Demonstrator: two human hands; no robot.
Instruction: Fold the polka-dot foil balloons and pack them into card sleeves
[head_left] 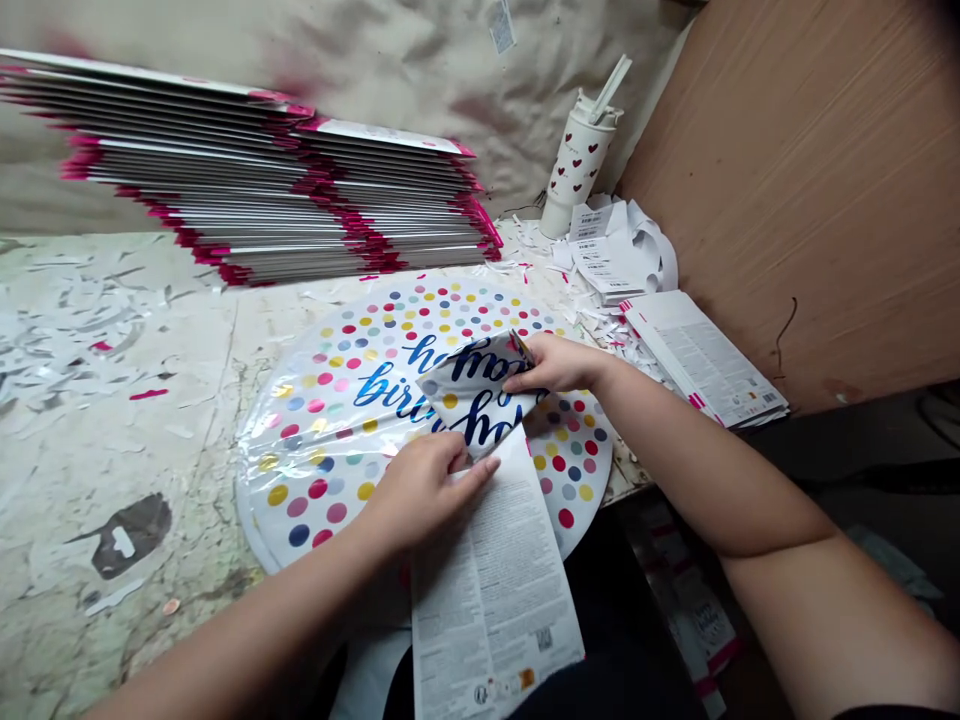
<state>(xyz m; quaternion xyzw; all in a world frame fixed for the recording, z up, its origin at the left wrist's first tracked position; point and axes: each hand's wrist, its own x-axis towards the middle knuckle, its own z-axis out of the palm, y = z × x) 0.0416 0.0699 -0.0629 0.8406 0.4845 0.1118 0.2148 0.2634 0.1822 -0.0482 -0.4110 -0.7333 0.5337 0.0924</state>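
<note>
A round foil balloon (330, 430) with coloured polka dots and blue "happy birthday" lettering lies flat on the worktable (112, 470). Part of it is folded up into a flap (472, 390). My right hand (551, 365) grips the flap's upper corner between fingers and thumb. My left hand (427, 490) holds the flap's lower edge, just above a long printed paper sheet (491, 600). That sheet hangs from under the fold, over the table's front edge, toward me.
A tall stack of flat packaged items (247, 180) with pink edges stands behind the balloon. To the right are a heart-patterned tumbler (577, 165), paper scraps (607, 245) and a pile of printed sheets (697, 355). A wooden board (787, 180) walls the right side.
</note>
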